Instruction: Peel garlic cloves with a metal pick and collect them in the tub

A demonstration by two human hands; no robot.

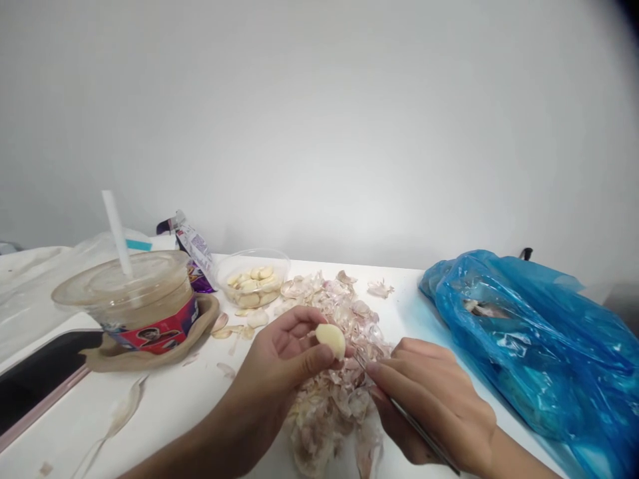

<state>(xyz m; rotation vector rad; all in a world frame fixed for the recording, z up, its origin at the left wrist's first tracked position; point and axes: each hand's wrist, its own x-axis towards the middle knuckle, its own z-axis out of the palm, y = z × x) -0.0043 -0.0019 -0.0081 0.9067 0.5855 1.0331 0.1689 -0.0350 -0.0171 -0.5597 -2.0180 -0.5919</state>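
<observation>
A peeled, pale yellow garlic clove (331,340) is pinched between the thumb and fingers of my left hand (279,366). Close by on the right, my right hand (434,406) is closed round a thin metal tool (417,426), whose tip points at the clove; whether the tip touches it I cannot tell. Beneath both hands lies a heap of papery garlic skins (344,386). Beyond my left hand, a clear plastic bowl (273,259) holds several peeled cloves (252,283).
On the left, a lidded drink cup (160,286) with a straw stands in a cardboard holder (124,360), beside a dark-screened device (34,372). A purple wrapper (200,276) is behind. A blue plastic bag (539,352) fills the right side. Loose cloves (257,319) lie before the bowl.
</observation>
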